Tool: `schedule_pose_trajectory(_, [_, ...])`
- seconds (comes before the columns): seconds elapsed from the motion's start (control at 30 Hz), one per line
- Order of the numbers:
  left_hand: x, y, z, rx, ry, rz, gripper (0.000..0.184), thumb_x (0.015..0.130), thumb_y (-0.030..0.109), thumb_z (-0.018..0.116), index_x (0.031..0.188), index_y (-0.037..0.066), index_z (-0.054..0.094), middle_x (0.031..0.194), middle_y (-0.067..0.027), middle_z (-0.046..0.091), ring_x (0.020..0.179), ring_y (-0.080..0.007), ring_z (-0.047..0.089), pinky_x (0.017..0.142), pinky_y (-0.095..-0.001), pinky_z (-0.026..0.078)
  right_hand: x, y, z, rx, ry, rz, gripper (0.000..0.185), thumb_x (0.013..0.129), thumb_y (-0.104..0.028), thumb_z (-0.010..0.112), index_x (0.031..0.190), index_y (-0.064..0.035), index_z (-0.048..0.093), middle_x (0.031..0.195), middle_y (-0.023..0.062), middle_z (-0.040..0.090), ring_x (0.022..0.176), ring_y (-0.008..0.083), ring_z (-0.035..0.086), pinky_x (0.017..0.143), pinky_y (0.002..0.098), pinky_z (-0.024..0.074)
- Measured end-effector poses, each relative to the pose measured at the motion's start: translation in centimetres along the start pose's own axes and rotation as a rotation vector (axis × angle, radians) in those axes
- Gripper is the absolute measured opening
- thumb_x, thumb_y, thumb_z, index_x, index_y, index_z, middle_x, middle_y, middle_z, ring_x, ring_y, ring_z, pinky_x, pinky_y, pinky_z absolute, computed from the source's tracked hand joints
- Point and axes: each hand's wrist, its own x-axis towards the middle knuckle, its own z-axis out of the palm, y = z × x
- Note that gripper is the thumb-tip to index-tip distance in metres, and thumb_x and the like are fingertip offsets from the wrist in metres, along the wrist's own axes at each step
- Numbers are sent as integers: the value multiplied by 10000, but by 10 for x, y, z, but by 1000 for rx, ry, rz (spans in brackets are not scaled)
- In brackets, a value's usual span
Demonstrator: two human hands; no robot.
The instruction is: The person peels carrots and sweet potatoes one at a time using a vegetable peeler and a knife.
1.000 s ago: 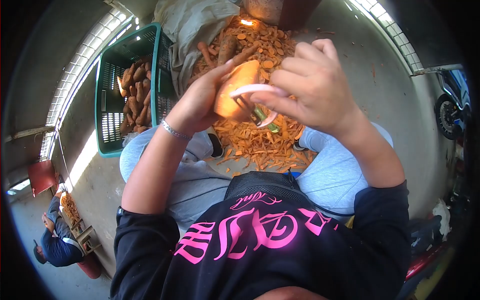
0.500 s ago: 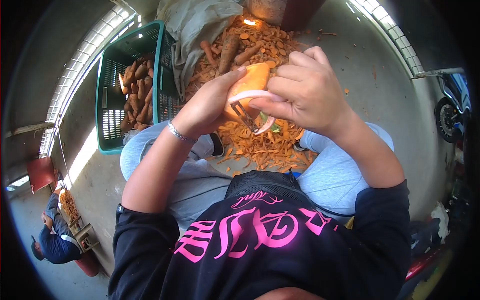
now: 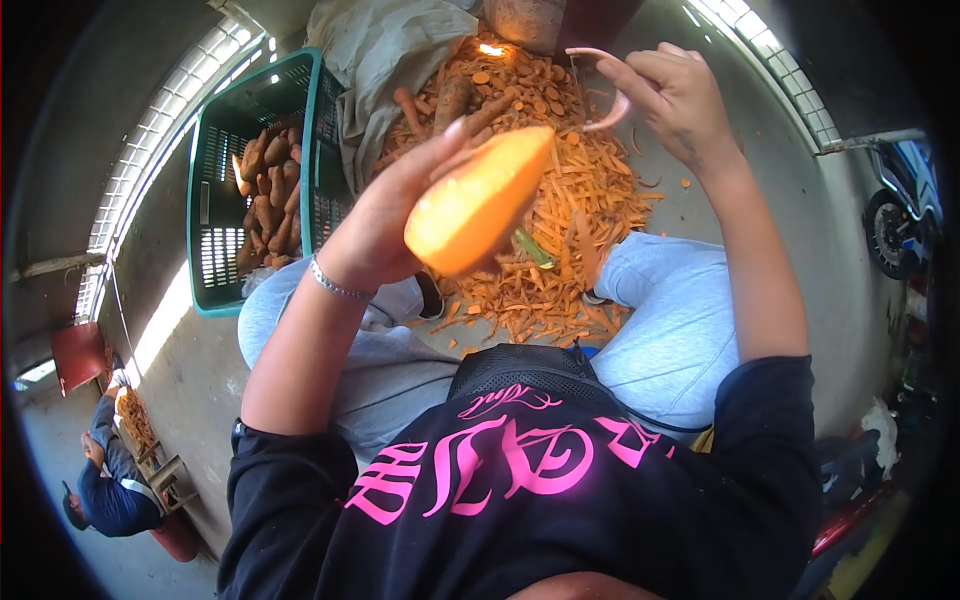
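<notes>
In the middle of the head view, my left hand (image 3: 378, 225) grips a thick peeled carrot (image 3: 480, 205), bright orange, its narrow end pointing up and to the right. My right hand (image 3: 685, 105) is closed on a pink peeler (image 3: 613, 112), up and to the right of the carrot and apart from it. The peeler's blade side faces left. Beneath both hands spreads a heap of orange peelings (image 3: 580, 205), with a green scrap (image 3: 535, 250) in it. Several unpeeled carrots (image 3: 453, 102) lie on the far part of the heap.
A green crate (image 3: 312, 150) holding brownish carrots (image 3: 272, 195) stands at my left. Pale sacking (image 3: 385, 50) lies beyond it. Another person (image 3: 115, 495) sits at the far left beside more peelings (image 3: 137, 415). A motorbike wheel (image 3: 888, 232) shows at the right edge.
My right hand has moved up and right with the peeler, away from the carrot. The carrot, in my left hand, has shifted a little down and left and shows more of its peeled surface.
</notes>
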Motion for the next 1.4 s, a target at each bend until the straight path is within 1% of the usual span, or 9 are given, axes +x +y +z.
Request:
schedule_pose_trajectory(0.1, [8, 1, 6, 16, 266, 18, 511, 1025, 428, 388, 1365, 56, 471, 1039, -104, 657, 842, -217, 674, 713, -384, 571, -5, -32, -10, -21, 19, -101, 405, 861, -472, 656, 608, -156, 644, 552, -34, 541, 604, 174, 504, 664, 345, 342])
schedule_pose_trajectory(0.2, [13, -5, 2, 44, 338, 57, 447, 1033, 376, 394, 1291, 32, 516, 1002, -87, 654, 817, -198, 667, 707, -363, 567, -9, -70, -9, -95, 1, -253, 376, 858, -472, 652, 640, -166, 650, 590, -37, 562, 618, 166, 505, 657, 346, 337])
schedule_pose_trajectory(0.47, [20, -19, -9, 150, 309, -51, 451, 1041, 401, 362, 1274, 55, 533, 1008, -91, 674, 814, -159, 689, 688, -317, 584, -25, -105, 4, -156, -39, -282, 330, 853, -449, 648, 693, -161, 671, 631, -34, 600, 660, 158, 519, 680, 353, 336])
schedule_pose_trajectory(0.67, [20, -20, -3, 253, 357, 31, 441, 1042, 377, 361, 1295, 53, 521, 1017, -79, 670, 789, -156, 688, 666, -300, 579, -28, -108, 9, -182, -22, -217, 336, 850, -449, 652, 682, -160, 676, 618, -29, 599, 653, 155, 519, 686, 355, 333])
schedule_pose_trajectory(1.0, [12, -17, -7, 256, 61, -18, 433, 1031, 335, 396, 1271, 0, 529, 1019, -96, 668, 840, -149, 667, 752, -294, 541, -23, -88, 0, 2, -98, -351, 324, 856, -469, 647, 691, -191, 671, 628, -38, 602, 633, 163, 510, 665, 352, 333])
schedule_pose_trajectory(1.1, [0, -12, 8, 283, 247, -22, 435, 1012, 376, 440, 1150, -12, 581, 904, -74, 673, 754, -129, 657, 650, -260, 522, -16, -47, -6, -150, -13, -310, 351, 856, -471, 650, 688, -165, 686, 595, -3, 594, 585, 185, 505, 617, 349, 353])
schedule_pose_trajectory(1.27, [2, -14, -14, 117, 39, -71, 573, 1012, 413, 413, 1396, -13, 402, 1159, -207, 600, 955, -260, 638, 797, -376, 545, -3, -1, -7, -125, 15, -67, 411, 866, -451, 650, 641, -109, 673, 516, 56, 543, 515, 243, 474, 503, 357, 355])
schedule_pose_trajectory(1.3, [3, -12, -13, 1, -24, -30, 592, 1009, 445, 415, 1390, -8, 419, 1120, -195, 619, 940, -240, 646, 796, -360, 546, -2, -5, -12, -72, 38, -41, 422, 869, -446, 650, 630, -99, 667, 502, 65, 532, 505, 254, 467, 482, 360, 352])
schedule_pose_trajectory(1.4, [9, -8, 7, -37, 147, 23, 548, 1015, 458, 409, 1325, 14, 489, 1069, -121, 650, 885, -181, 657, 769, -327, 548, -7, -43, -27, -65, -12, -135, 384, 866, -441, 653, 653, -122, 673, 554, 15, 552, 560, 205, 480, 592, 353, 353])
